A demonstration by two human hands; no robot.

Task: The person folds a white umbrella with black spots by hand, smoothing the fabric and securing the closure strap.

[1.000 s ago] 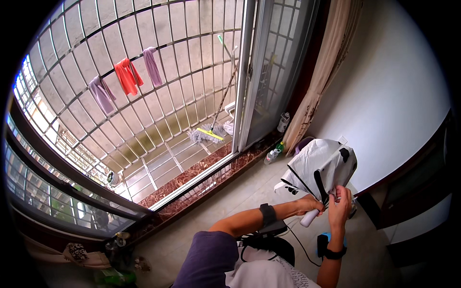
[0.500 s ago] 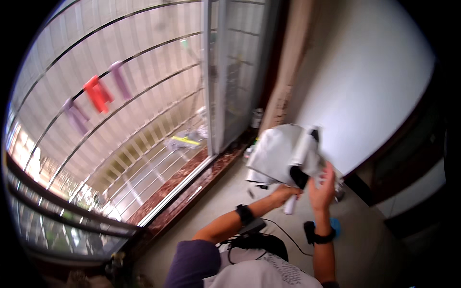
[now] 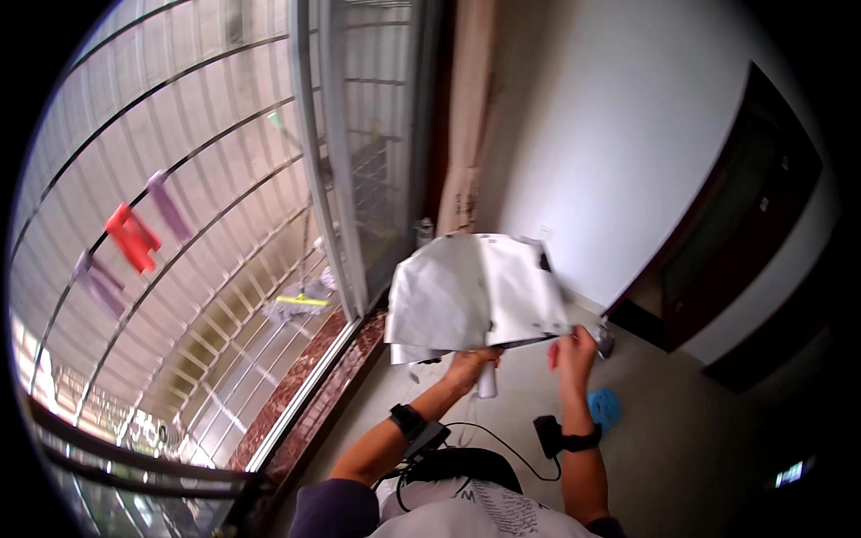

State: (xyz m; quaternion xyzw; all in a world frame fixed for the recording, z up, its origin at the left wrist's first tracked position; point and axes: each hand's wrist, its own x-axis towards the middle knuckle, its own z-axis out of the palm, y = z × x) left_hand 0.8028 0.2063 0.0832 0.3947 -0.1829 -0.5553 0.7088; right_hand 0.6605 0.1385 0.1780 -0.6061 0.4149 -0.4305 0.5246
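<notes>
Umbrella [image 3: 439,291], lower edge at hands [image 3: 574,354], floor [image 3: 529,394] below

The umbrella [image 3: 439,291] is smooth, faintly glossy cloth.

The view comes from the left one of two fisheye cameras on the person's head, looking steeply down and forward over the printed T-shirt [image 3: 502,511]. It is near the left hand [image 3: 472,366], right hand [image 3: 574,351] and white umbrella [image 3: 439,296], and well apart from the metal grille [image 3: 197,150], curtain [image 3: 466,108] and white wall [image 3: 592,152]. Straight edges bow toward a black rim; the lower right seems too dark to read.
</notes>
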